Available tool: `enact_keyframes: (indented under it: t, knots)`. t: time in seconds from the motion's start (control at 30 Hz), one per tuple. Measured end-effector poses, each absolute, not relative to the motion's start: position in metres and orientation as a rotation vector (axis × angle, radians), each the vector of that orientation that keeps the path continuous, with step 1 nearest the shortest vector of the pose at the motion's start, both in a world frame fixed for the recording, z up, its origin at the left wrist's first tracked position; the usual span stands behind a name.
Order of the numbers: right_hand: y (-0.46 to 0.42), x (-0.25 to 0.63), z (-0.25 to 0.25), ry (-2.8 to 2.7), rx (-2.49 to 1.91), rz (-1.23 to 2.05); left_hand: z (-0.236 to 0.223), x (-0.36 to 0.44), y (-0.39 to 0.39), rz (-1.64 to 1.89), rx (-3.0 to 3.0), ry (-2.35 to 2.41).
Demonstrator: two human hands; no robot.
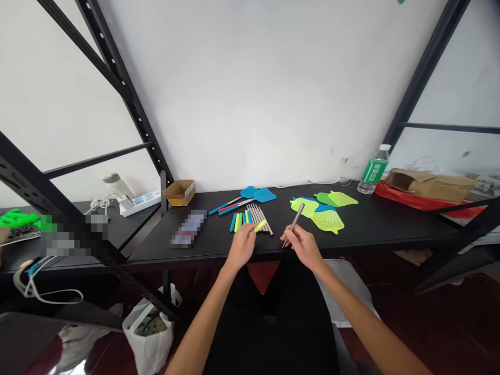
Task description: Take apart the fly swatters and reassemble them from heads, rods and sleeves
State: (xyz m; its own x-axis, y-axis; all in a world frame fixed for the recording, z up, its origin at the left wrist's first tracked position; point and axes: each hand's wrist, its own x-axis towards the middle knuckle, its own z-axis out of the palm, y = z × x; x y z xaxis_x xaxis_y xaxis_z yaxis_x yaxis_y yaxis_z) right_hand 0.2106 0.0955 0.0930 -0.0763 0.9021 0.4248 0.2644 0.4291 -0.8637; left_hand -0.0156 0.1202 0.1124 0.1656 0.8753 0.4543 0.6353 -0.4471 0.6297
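My left hand [242, 246] is closed around a yellow-green handle grip [260, 225], whose free end points right. In my right hand [303, 244] is a silver metal rod [297, 216], tilted with its upper end to the right. The two pieces are apart, above the front of the black table [219, 244]. Just beyond my left hand lie several blue, green and yellow handle grips [236, 222] and a row of silver rods [258, 212]. Yellow, green and blue perforated fly swatter heads [328, 221] overlap beyond my right hand. Fly swatters with blue heads [264, 195] lie farther back.
A small cardboard box [179, 194] and a blurred flat object [189, 228] are on the left. At the right stand a water bottle [373, 171] and a brown package [429, 184] on red plastic. Black shelf posts [133, 99] frame the table. A white bag [150, 333] sits below.
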Motion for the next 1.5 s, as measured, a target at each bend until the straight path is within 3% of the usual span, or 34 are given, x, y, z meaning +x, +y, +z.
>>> enact_keyframes:
  t: [0.27,1.03,1.5]
  knots:
    - [0.098,0.211,0.092,-1.548,-1.003,0.771,0.108,-0.007,0.103,0.963,2.433,1.245]
    - [0.092,0.205,0.095,-1.782,-1.016,0.465,0.097,0.005,0.097,0.797,2.746,1.437]
    - [0.107,0.219,0.093,-1.316,-0.902,0.993,0.106,0.001,0.098,0.956,2.444,1.341]
